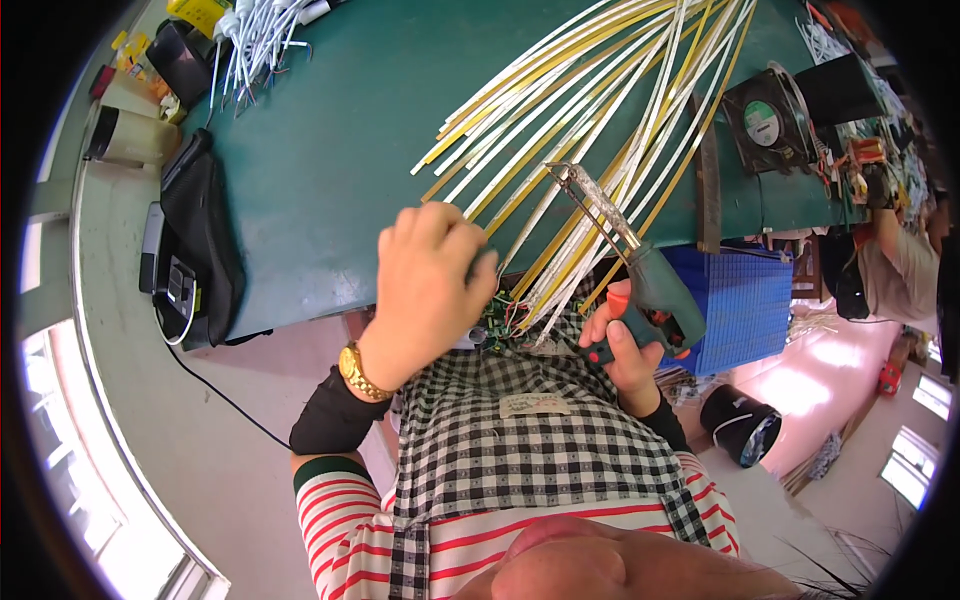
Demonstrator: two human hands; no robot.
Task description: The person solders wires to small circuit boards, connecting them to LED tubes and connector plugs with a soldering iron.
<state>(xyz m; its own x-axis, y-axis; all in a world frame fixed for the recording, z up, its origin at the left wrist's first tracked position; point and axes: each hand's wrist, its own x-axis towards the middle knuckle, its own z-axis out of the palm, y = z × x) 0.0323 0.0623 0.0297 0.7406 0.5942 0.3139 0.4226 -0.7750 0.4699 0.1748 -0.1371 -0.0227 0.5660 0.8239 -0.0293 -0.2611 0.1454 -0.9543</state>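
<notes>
My right hand (628,355) is wrapped around the handle of a dark green soldering gun (662,295). Its metal barrel and bent tip point up and left, over a fan of flat white and yellow strips (580,130) on the green table (320,190). To the left, my left hand (430,285) is raised at the table's near edge with curled fingers. Something dark shows between its thumb and fingers, too hidden to name. Just below the hands, small green circuit boards (494,322) with thin wires lie by my checked apron (540,440), partly covered by strip ends.
A black fan (768,122) stands at the table's right, beside a dark metal bar (708,190). Under that side are a blue plastic crate (745,310) and a black bucket (740,425). At left lie a black bag (205,240), a jar (135,137) and bundled white cables (262,40).
</notes>
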